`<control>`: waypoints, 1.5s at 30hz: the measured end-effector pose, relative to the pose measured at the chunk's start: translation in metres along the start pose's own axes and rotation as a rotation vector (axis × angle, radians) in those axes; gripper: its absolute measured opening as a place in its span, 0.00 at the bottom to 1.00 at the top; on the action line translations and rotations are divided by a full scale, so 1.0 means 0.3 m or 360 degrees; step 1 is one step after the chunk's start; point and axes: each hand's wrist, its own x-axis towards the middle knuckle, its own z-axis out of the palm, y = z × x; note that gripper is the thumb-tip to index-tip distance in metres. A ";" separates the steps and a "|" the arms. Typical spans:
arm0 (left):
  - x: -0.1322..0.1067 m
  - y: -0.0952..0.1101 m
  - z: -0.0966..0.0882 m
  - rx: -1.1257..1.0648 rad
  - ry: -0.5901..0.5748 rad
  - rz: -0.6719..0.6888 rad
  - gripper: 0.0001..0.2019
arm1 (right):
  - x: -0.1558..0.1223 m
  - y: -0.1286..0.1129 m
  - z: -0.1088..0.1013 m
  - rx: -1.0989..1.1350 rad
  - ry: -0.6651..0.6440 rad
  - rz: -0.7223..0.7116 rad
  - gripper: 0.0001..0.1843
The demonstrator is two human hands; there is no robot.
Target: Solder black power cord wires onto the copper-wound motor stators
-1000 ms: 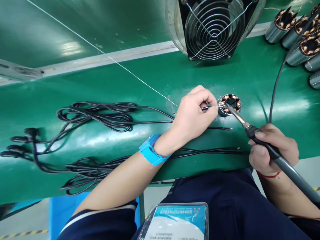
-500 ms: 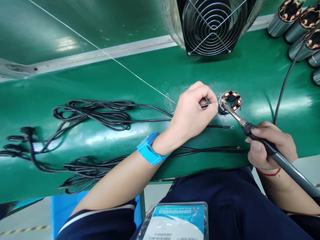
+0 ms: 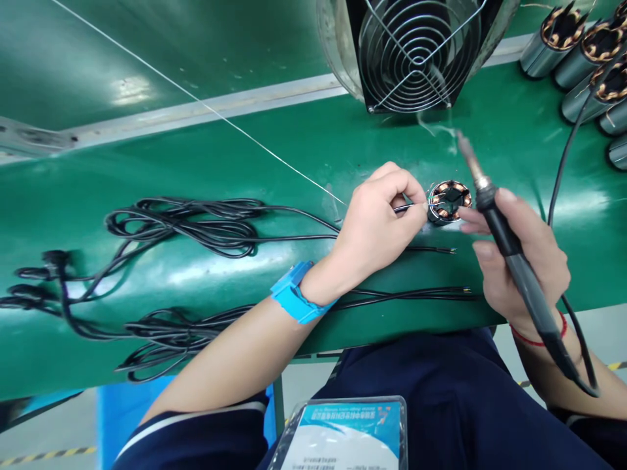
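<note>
My left hand (image 3: 385, 219) pinches the end of a black power cable (image 3: 402, 207), its thin wires reaching the rim of a motor stator (image 3: 449, 202) with copper windings. That stator stands on the green bench just right of my left fingertips. In my right hand (image 3: 522, 254) is a soldering iron (image 3: 502, 222), tip pointing up and away, clear of the stator. A few of my right fingers reach toward the stator's right edge; whether they touch it I cannot tell. A thin solder wire (image 3: 220, 116) runs from the upper left down to my left hand.
A fan with a wire guard (image 3: 416, 62) stands behind the stator, with smoke drifting before it. Several metal-cased stators (image 3: 553, 49) stand at the back right. Coiled black cables (image 3: 181, 225) lie on the left, and stripped cable ends (image 3: 465, 290) lie near the front edge.
My right hand has lifted the soldering iron off the stator and swung its tip up toward the fan. Smoke now shows near the tip. My left hand has stayed in place.
</note>
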 end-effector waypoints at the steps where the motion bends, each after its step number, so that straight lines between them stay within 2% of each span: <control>1: 0.000 0.000 0.000 0.0001 -0.0001 -0.0002 0.08 | 0.011 -0.006 0.000 -0.0030 -0.0012 0.0009 0.28; 3: 0.002 0.002 -0.001 -0.0004 -0.0003 -0.0008 0.08 | 0.033 -0.016 0.001 -0.0095 0.0002 -0.0008 0.25; 10: 0.003 0.012 0.005 -0.0131 0.0004 -0.0088 0.08 | 0.066 -0.031 -0.001 -0.0210 -0.0170 -0.0010 0.23; 13: 0.010 0.016 -0.009 -0.0385 -0.0054 -0.0252 0.07 | 0.086 -0.023 -0.008 -0.0234 -0.0165 -0.0015 0.22; 15: 0.019 0.016 -0.030 -0.0656 -0.0178 -0.0508 0.05 | 0.106 -0.007 -0.006 -0.0252 -0.0231 0.0019 0.23; 17: 0.029 0.014 -0.057 -0.0881 -0.0386 -0.0783 0.04 | 0.124 0.018 0.005 -0.0253 -0.0339 0.0035 0.27; 20: 0.038 0.011 -0.092 -0.0917 -0.0656 -0.0934 0.04 | 0.134 0.052 0.031 -0.0195 -0.0406 0.0003 0.29; 23: 0.040 0.018 -0.106 -0.0756 -0.0662 -0.0900 0.04 | 0.116 0.063 0.044 -0.0117 -0.0285 -0.0001 0.27; 28: 0.039 0.040 -0.101 -0.0606 -0.0560 -0.0899 0.03 | 0.067 0.041 0.021 0.0120 0.0351 -0.0059 0.20; 32: 0.041 0.042 -0.099 -0.0551 -0.0642 -0.0910 0.04 | 0.051 0.038 0.012 0.0203 0.0671 -0.0184 0.18; 36: 0.040 0.043 -0.101 -0.0496 -0.0652 -0.0942 0.06 | 0.049 0.048 0.019 0.0361 0.0763 -0.0258 0.19; 41: 0.035 0.036 -0.103 -0.0518 -0.0644 -0.0964 0.05 | 0.049 0.056 0.014 0.0360 0.0646 -0.0280 0.19; 45: 0.028 0.016 -0.102 -0.0621 -0.0647 -0.0935 0.07 | 0.060 0.051 0.019 0.0297 0.0782 -0.0313 0.16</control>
